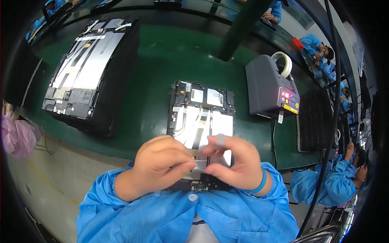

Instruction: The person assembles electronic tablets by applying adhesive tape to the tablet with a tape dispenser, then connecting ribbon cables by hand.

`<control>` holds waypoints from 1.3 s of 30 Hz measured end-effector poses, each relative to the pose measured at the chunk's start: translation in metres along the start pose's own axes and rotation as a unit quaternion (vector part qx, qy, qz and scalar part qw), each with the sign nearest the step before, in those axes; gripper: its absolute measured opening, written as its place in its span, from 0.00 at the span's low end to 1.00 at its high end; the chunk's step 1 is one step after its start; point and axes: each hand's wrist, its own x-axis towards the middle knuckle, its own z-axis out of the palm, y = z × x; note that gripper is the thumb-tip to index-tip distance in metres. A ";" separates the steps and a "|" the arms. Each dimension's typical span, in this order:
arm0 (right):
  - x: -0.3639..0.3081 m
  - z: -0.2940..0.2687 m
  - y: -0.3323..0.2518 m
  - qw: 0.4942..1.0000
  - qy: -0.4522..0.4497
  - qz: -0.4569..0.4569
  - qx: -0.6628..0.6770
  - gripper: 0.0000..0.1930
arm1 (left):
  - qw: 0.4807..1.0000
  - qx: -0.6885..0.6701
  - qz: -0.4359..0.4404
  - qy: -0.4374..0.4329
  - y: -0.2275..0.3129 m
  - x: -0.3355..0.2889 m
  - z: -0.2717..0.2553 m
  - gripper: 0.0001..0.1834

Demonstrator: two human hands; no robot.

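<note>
In front of me on the green bench lies an opened tablet-like device [222, 123], its black frame, silver battery panels and flat cables showing. Over its lower half, my left hand [164, 160] pinches a short strip of translucent tape [199, 164] between thumb and finger. My right hand [239, 162] is close against the strip's other side, with its thumb and fingers apart. Another piece of clear tape [221, 139] clings to a right-hand finger. Whether the right fingertips touch the pinched strip, I cannot tell. Both hands partly hide the device's lower end.
A tall stack of similar opened devices [89, 60] stands at left. To the right sits a grey tape dispenser [263, 85] with a tape roll [285, 65] on top. Beyond it is a black stack [316, 121]. A green post [239, 34] rises behind; co-workers in blue sit around.
</note>
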 end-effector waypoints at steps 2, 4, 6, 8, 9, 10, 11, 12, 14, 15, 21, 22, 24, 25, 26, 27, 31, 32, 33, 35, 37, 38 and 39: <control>0.006 -0.006 0.005 0.997 -0.067 -0.011 -0.048 0.17 | 1.000 0.000 0.003 -0.001 -0.003 0.002 -0.003 0.07; 0.018 -0.009 0.005 0.982 -0.058 -0.058 -0.169 0.15 | 0.987 0.155 0.034 0.030 -0.008 0.007 -0.008 0.08; 0.037 -0.007 0.007 0.985 -0.007 -0.022 -0.168 0.12 | 0.971 0.224 -0.002 0.085 -0.021 0.014 -0.011 0.09; 0.056 -0.010 0.024 0.990 -0.021 0.011 -0.139 0.18 | 0.953 0.291 -0.039 0.080 -0.033 0.022 -0.016 0.09; 0.064 -0.008 0.029 0.990 -0.022 0.010 -0.139 0.18 | 0.952 0.292 -0.039 0.081 -0.038 0.025 -0.016 0.09; 0.073 -0.002 0.035 0.988 -0.033 -0.013 -0.149 0.22 | 0.951 0.297 -0.046 0.069 -0.045 0.027 -0.015 0.09; 0.081 0.003 0.040 0.985 -0.045 -0.037 -0.160 0.25 | 0.950 0.302 -0.053 0.058 -0.051 0.029 -0.015 0.10; 0.086 0.005 0.045 0.985 -0.046 -0.037 -0.160 0.25 | 0.950 0.302 -0.053 0.059 -0.056 0.030 -0.014 0.10; 0.094 0.010 0.053 0.966 -0.111 -0.042 -0.232 0.28 | 0.944 0.325 -0.048 0.026 -0.060 0.030 -0.014 0.11; 0.099 0.011 0.056 0.964 -0.102 -0.065 -0.235 0.26 | 0.944 0.325 -0.049 0.026 -0.060 0.031 -0.015 0.11; 0.125 0.017 0.062 0.958 -0.113 -0.108 -0.240 0.22 | 0.928 0.371 -0.015 -0.015 -0.064 0.030 -0.018 0.11; 0.127 0.018 0.064 0.958 -0.123 -0.103 -0.236 0.22 | 0.926 0.376 -0.007 -0.019 -0.064 0.030 -0.018 0.12; 0.126 0.021 0.077 0.955 -0.095 -0.117 -0.254 0.22 | 0.924 0.382 0.003 -0.024 -0.064 0.031 -0.018 0.12; 0.126 0.022 0.080 0.951 -0.070 -0.131 -0.271 0.21 | 0.924 0.382 0.003 -0.020 -0.064 0.030 -0.018 0.11; 0.124 0.022 0.077 0.951 -0.070 -0.132 -0.271 0.21 | 0.924 0.383 0.003 -0.016 -0.064 0.030 -0.018 0.11; 0.120 0.022 0.071 0.957 -0.060 -0.069 -0.276 0.21 | 0.923 0.384 0.004 -0.016 -0.064 0.030 -0.019 0.11; 0.111 0.020 0.069 0.965 -0.034 0.062 -0.253 0.21 | 0.950 0.309 -0.052 0.012 -0.062 0.033 -0.018 0.11; 0.110 0.019 0.071 0.965 -0.032 0.062 -0.253 0.21 | 0.958 0.278 -0.063 0.029 -0.063 0.035 -0.017 0.12; 0.111 0.018 0.073 0.965 -0.017 0.055 -0.257 0.22 | 0.958 0.278 -0.062 0.028 -0.065 0.037 -0.015 0.12; 0.111 0.017 0.071 0.965 -0.005 0.049 -0.258 0.22 | 0.961 0.273 -0.028 0.005 -0.071 0.039 -0.012 0.14; 0.111 0.014 0.063 0.958 -0.016 0.068 -0.277 0.21 | 0.962 0.268 -0.043 -0.012 -0.070 0.039 -0.015 0.15; 0.111 0.010 0.062 0.958 -0.017 0.068 -0.278 0.21 | 0.963 0.262 -0.057 -0.030 -0.070 0.039 -0.016 0.17; 0.113 0.003 0.061 0.975 -0.033 0.051 -0.213 0.20 | 0.963 0.261 -0.058 -0.029 -0.072 0.038 -0.016 0.17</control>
